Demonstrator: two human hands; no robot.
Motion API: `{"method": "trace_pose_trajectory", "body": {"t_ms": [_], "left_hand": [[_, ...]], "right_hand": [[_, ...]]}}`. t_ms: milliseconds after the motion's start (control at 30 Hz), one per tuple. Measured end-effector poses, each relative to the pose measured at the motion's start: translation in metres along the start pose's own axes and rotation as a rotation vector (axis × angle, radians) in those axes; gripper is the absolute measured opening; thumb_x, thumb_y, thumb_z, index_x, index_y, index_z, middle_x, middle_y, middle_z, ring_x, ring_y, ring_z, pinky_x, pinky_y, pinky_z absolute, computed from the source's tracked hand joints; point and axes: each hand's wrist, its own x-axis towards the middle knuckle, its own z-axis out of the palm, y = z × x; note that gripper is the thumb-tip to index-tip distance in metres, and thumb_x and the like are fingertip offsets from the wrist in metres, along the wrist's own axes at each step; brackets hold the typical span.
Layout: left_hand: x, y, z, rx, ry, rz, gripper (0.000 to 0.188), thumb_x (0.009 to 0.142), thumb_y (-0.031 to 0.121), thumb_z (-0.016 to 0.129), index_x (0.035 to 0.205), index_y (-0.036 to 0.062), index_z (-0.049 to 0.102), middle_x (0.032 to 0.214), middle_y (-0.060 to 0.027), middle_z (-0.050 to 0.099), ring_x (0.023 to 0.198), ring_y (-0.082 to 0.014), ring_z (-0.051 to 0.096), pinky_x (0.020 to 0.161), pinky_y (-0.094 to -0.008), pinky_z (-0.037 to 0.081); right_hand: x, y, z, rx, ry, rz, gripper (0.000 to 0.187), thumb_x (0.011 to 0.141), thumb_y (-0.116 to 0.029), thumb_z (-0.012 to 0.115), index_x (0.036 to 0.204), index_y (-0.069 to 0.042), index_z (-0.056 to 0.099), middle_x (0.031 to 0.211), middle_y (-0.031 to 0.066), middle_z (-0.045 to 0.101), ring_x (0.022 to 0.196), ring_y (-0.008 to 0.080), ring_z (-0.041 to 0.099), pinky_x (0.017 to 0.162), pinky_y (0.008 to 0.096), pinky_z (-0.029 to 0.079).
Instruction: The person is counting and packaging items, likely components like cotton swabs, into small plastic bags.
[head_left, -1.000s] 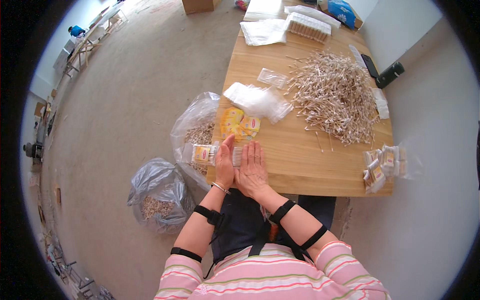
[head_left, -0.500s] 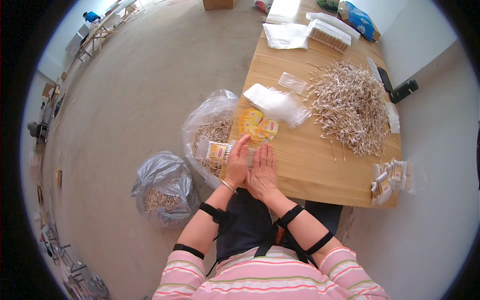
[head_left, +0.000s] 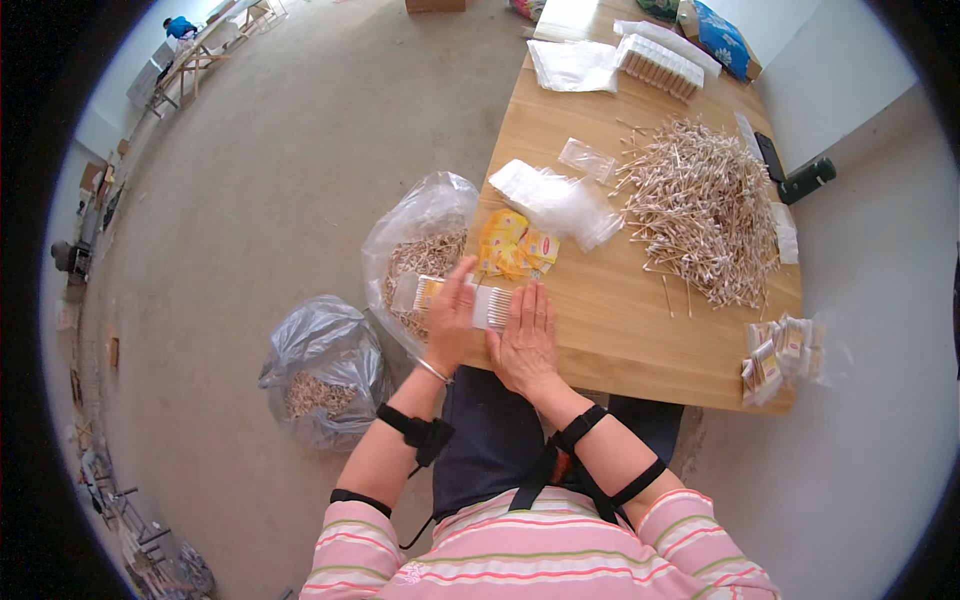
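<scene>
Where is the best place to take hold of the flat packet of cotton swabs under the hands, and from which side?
Probably by its left end. The packet of cotton swabs lies flat at the table's near-left corner, and its left end juts past the edge, above the clear bag. The left hand could pinch there from the left, thumb on top, fingers beneath. The right hand lies flat beside it.

A single head-worn fisheye view looks steeply down from above the person's striped shirt, facing forward over the near edge of the wooden desk [head_left: 640, 330]. Both forearms enter from the lower edge and the hands sit close, near the middle of the picture. The desk runs away toward the upper right, its straight edges bowed. The concrete floor [head_left: 300, 170] fills the left; the far room at the rim is probably too small to read.
</scene>
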Motion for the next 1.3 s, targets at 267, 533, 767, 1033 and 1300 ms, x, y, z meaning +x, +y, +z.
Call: {"method": "trace_pose_trajectory", "body": {"t_ms": [267, 533, 767, 1033, 1300], "left_hand": [[-0.009, -0.016, 0.033, -0.231, -0.058, -0.079, 0.05, 0.102, 0.036, 0.031, 0.133, -0.0016, 0.044, 0.134, -0.013, 0.048, 0.127, -0.0211, 0.041, 0.107, -0.0307, 0.028], [-0.001, -0.028, 0.032, -0.419, -0.019, -0.139, 0.051, 0.103, 0.034, 0.028, 0.132, -0.0047, 0.042, 0.136, -0.0158, 0.044, 0.131, -0.024, 0.038, 0.112, -0.035, 0.024], [-0.008, -0.025, 0.029, -0.398, -0.044, -0.152, 0.05, 0.103, 0.035, 0.029, 0.131, -0.0045, 0.044, 0.135, -0.0148, 0.046, 0.13, -0.022, 0.038, 0.111, -0.0329, 0.024], [-0.012, -0.028, 0.034, -0.443, -0.023, -0.141, 0.056, 0.101, 0.041, 0.028, 0.131, -0.004, 0.043, 0.133, -0.0132, 0.046, 0.129, -0.0209, 0.039, 0.111, -0.0322, 0.024], [-0.011, -0.03, 0.033, -0.419, -0.013, -0.084, 0.055, 0.102, 0.039, 0.025, 0.131, -0.0047, 0.042, 0.133, -0.0132, 0.046, 0.129, -0.021, 0.038, 0.112, -0.0316, 0.023]], "right_hand": [[0.001, -0.003, 0.012, -0.035, 0.017, 0.022, 0.076, 0.087, -0.036, 0.051, 0.139, 0.009, 0.021, 0.148, 0.0269, 0.016, 0.14, 0.04, 0.011, 0.114, 0.0492, 0.009], [0.01, -0.009, 0.018, 0.012, 0.019, 0.038, 0.075, 0.086, -0.033, 0.05, 0.14, 0.009, 0.019, 0.148, 0.0279, 0.015, 0.14, 0.0408, 0.009, 0.114, 0.0487, 0.009], [0.004, -0.006, 0.012, 0.019, -0.032, 0.009, 0.074, 0.087, -0.033, 0.05, 0.14, 0.009, 0.019, 0.148, 0.0273, 0.015, 0.14, 0.0408, 0.009, 0.114, 0.049, 0.009], [0.004, 0.0, -0.004, 0.261, 0.116, -0.012, 0.07, 0.081, -0.018, 0.059, 0.136, 0.006, 0.025, 0.146, 0.027, 0.019, 0.139, 0.0422, 0.014, 0.113, 0.0493, 0.014], [-0.018, 0.033, -0.03, 0.269, 0.149, 0.04, 0.03, 0.072, -0.012, 0.069, 0.098, -0.004, 0.056, 0.108, 0.0132, 0.049, 0.108, 0.0331, 0.043, 0.093, 0.0442, 0.036]]}}
